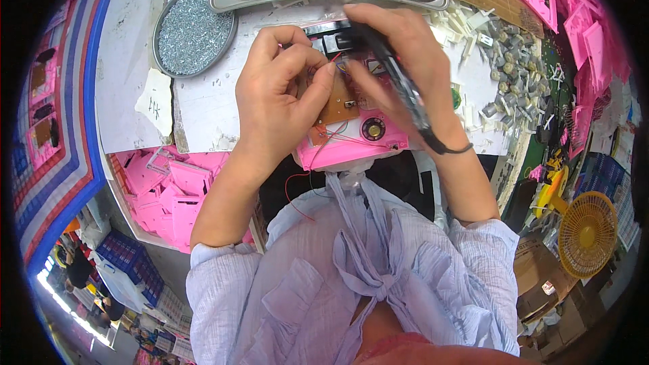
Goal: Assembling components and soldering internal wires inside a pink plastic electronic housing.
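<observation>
A pink plastic casing point(338, 152) lies before me, with a brown circuit board point(334, 109), a round black part with a brass-coloured centre point(373, 128) and thin wires point(328, 136). Over its left side, my left hand point(280, 81) pinches its thumb and fingers together; a short red wire point(336, 57) shows at the fingertips. My right hand point(412, 54) is closed around a long dark pen-shaped tool point(404, 91), blurred, its exact kind unclear. The tool's thin end points away from me. A black and silver part point(331, 42) sits between my hands, partly hidden by the fingers.
Far left stands a round dish of small screws point(196, 30). A metal tray point(307, 1) with small metal parts lies at the back. Loose white and grey pieces point(500, 61) cover the right side. Pink panels point(169, 186) fill a bin at left. A yellow fan point(587, 233) stands lower right.
</observation>
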`<action>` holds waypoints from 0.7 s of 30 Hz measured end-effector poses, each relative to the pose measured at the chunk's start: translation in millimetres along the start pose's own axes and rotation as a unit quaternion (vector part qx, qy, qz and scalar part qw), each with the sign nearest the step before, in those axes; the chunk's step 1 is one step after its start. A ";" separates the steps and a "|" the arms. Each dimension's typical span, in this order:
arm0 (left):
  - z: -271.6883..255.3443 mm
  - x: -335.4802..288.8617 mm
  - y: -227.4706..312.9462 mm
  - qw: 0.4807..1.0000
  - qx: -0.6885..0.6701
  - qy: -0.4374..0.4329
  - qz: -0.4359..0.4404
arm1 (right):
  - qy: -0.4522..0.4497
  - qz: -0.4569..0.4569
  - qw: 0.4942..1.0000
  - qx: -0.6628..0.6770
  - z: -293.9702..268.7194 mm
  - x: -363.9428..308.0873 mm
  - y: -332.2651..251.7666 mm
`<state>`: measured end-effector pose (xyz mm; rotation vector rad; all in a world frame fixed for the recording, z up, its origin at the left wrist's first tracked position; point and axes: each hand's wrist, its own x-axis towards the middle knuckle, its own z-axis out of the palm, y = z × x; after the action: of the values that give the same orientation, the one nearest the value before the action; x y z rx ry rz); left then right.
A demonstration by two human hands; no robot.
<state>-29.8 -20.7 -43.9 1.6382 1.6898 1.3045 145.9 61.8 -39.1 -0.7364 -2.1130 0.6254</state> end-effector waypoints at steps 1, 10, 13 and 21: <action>-0.5 0.2 0.8 1.000 0.011 -0.004 0.000 | 0.001 0.014 1.000 0.005 -8.4 -1.1 -4.4; -1.6 3.3 6.1 0.998 0.052 -0.019 0.004 | 0.045 0.044 0.996 0.067 -57.1 -31.4 -10.5; -3.0 2.6 2.4 0.999 0.037 -0.022 -0.008 | 0.041 0.023 0.998 0.042 -42.4 -19.3 -10.8; -1.7 5.5 5.7 0.998 0.062 -0.015 0.004 | 0.017 -0.025 0.997 0.077 -48.0 -15.7 -10.7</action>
<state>-29.3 -16.9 -36.8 1.7264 1.7790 1.1954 189.6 52.1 -13.4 -0.6033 -2.0200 0.7344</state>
